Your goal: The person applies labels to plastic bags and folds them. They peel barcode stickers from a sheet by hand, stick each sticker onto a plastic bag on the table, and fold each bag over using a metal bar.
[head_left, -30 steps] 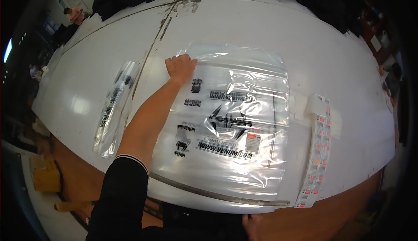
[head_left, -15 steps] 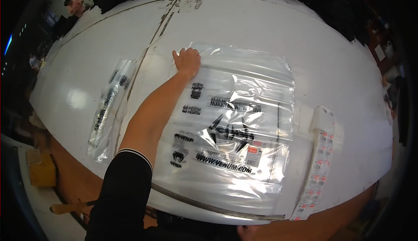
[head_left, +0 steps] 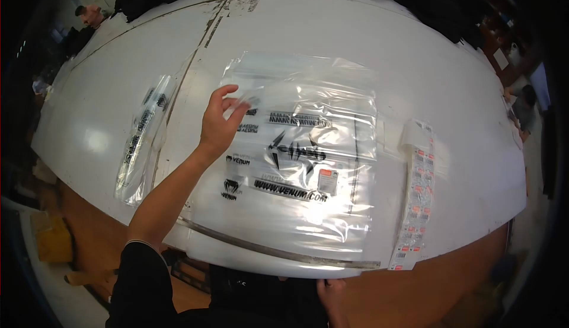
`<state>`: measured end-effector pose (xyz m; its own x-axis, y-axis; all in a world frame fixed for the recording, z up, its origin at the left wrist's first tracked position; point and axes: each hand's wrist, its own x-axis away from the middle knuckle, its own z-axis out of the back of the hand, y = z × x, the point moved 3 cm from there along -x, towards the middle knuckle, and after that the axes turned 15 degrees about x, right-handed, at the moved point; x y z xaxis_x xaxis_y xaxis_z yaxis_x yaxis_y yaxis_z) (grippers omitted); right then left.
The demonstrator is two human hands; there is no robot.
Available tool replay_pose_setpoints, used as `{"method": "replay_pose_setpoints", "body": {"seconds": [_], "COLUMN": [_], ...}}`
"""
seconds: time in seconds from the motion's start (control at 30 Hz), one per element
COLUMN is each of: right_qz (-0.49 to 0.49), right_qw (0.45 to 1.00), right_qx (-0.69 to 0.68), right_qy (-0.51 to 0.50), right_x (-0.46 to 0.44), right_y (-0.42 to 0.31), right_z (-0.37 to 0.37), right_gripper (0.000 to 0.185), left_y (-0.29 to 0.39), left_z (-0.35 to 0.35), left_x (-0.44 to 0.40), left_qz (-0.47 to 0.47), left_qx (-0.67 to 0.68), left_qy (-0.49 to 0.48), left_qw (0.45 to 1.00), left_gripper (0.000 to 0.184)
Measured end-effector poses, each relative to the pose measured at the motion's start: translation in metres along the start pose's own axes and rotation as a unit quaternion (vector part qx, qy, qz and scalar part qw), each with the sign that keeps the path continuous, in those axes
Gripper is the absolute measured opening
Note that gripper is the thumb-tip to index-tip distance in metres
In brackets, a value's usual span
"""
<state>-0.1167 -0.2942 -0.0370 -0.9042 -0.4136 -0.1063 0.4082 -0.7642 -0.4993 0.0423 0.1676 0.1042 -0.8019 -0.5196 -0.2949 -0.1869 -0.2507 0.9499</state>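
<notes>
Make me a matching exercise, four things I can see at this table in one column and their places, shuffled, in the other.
1. Left hand
2. Label strips
3. Black fabric heap
4. Yellow container

A. At the far right of the white table
B. Off the table, lower left
C. By the left side of the printed clear bags
D. Right of those bags

Pairs: 1-C, 2-D, 3-A, 4-B

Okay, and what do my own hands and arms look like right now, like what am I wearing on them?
Your left hand has no glove, and a short black sleeve with thin pale trim covers that upper arm. Your right hand looks gloveless too; its sleeve can't be made out.
</notes>
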Motion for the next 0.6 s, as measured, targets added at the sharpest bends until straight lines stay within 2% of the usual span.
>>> {"method": "replay_pose_setpoints", "body": {"seconds": [0.07,0.13,0.23,0.37,0.4,0.47,0.53,0.6], "right_qz": [0.009,0.014,0.008,0.052,0.045,0.053,0.080,0.089], "right_qw": [1.000,1.000,0.999,0.997,0.997,0.988,0.972,0.955], "right_qx": [0.004,-0.014,-0.033,0.009,0.008,0.036,0.115,0.132], "right_qy": [0.018,0.024,0.007,0.054,0.062,0.143,0.187,0.250], "right_x": [0.004,0.013,0.038,0.058,0.059,0.052,0.031,0.007], "right_y": [-0.005,-0.012,-0.013,-0.022,-0.023,-0.029,-0.050,-0.058], "right_z": [0.009,0.021,0.039,0.065,0.073,0.085,0.107,0.108], "right_gripper": [0.010,0.008,0.008,0.009,0.013,0.021,0.037,0.048], "left_y": [0.019,0.030,0.045,0.044,0.045,0.050,0.047,0.043], "left_z": [0.005,0.019,0.036,0.059,0.064,0.067,0.073,0.078], "left_x": [0.061,0.120,0.181,0.242,0.253,0.273,0.288,0.295], "left_qz": [-0.079,-0.059,-0.128,-0.103,-0.104,-0.117,-0.135,-0.149], "left_qx": [-0.091,-0.136,-0.194,-0.175,-0.178,-0.182,-0.209,-0.235], "left_qy": [-0.035,-0.120,-0.238,-0.230,-0.228,-0.217,-0.223,-0.226], "left_qw": [0.992,0.982,0.943,0.952,0.952,0.952,0.942,0.934], "left_gripper": [0.047,0.051,0.057,0.051,0.049,0.044,0.045,0.045]}}
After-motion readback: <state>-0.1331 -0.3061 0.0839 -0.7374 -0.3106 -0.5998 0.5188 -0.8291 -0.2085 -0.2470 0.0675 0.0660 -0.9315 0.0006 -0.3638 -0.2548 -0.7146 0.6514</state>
